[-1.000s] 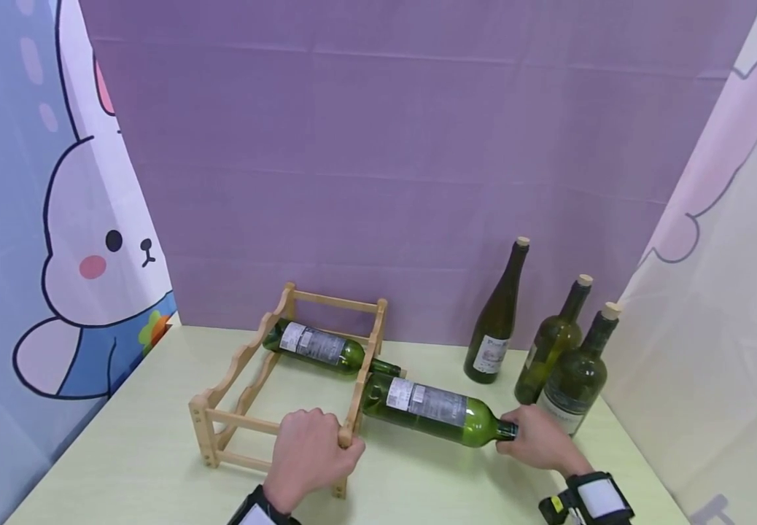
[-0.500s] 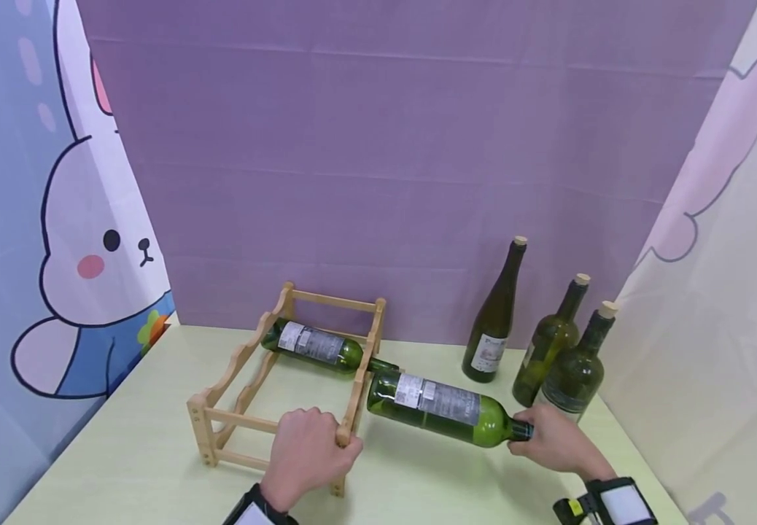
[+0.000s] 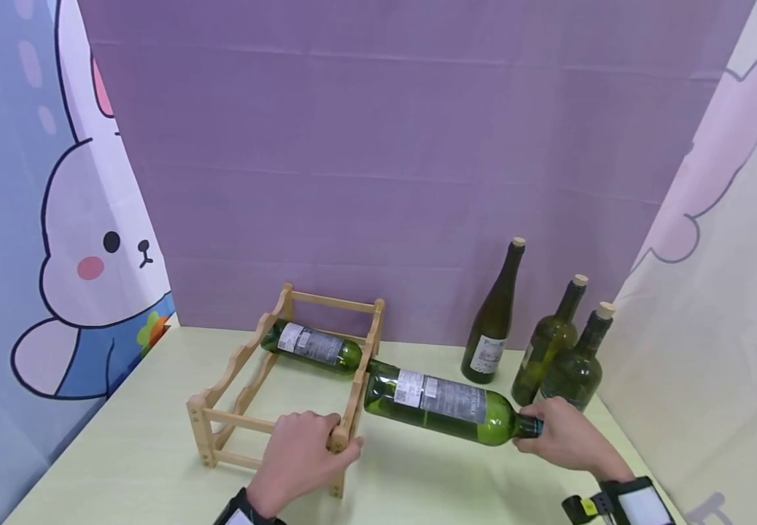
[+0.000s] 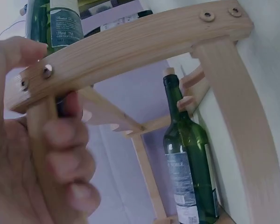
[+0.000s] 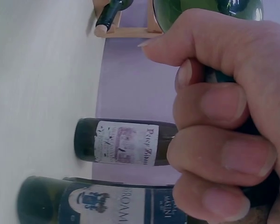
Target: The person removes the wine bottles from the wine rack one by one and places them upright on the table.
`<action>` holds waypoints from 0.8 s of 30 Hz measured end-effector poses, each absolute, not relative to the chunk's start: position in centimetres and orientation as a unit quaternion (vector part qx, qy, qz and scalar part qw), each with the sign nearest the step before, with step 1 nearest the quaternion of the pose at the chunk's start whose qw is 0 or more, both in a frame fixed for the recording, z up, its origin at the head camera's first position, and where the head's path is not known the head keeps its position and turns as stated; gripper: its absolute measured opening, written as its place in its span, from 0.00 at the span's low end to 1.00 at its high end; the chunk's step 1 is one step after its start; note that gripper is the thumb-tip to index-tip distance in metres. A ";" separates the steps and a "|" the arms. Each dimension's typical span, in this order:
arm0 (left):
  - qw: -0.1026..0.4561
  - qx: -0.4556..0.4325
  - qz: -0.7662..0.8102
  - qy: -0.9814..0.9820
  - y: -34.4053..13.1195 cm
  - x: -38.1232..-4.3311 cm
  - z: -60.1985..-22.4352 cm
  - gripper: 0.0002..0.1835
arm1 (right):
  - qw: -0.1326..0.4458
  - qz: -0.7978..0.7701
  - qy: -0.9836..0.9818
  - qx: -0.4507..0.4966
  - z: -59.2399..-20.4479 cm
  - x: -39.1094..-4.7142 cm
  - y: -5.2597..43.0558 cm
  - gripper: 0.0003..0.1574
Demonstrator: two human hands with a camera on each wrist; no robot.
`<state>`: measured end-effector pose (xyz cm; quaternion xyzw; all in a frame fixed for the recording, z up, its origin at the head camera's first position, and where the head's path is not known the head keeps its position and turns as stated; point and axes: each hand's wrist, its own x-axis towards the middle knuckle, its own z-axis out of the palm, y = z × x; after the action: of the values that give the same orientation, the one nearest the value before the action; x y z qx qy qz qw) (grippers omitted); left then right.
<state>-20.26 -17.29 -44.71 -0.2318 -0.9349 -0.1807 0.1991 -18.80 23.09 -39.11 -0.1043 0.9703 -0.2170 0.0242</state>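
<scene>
At the near end of the rack (image 3: 203,434), my left hand (image 3: 301,456) gripped its crossbar (image 3: 241,421). Just right of the rack, my right hand (image 3: 567,439) held a green bottle (image 3: 444,406) by its neck; another bottle (image 3: 313,346) lay across the rack's far end.

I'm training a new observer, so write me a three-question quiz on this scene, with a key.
1. Where does the right hand grip its bottle? A: the base. B: the label. C: the neck.
2. True or false: the left hand is free of the rack.
3. How many upright bottles stand outside the rack?

Key:
1. C.
2. False: its fingers curl round a corner of the rack.
3. Three.
</scene>
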 end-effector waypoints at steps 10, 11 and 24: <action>0.233 -0.237 -0.301 -0.894 -17.6 -19.7 -43.2 0.37 | 0.016 -0.207 0.970 -0.124 -37.9 -18.8 23.0 0.08; 0.249 -0.245 -0.298 -0.888 -17.6 -19.7 -43.0 0.40 | 0.017 -0.206 0.971 -0.123 -37.8 -18.7 23.0 0.08; 0.292 -0.337 -0.236 -0.864 -15.1 -19.9 -39.6 0.60 | 0.005 -0.189 0.968 -0.167 -36.1 -18.7 21.6 0.11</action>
<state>-19.88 -15.07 -39.58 -0.3369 -0.8635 -0.2355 0.2920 -18.72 21.62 -36.10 -0.1669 0.9676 -0.1893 0.0054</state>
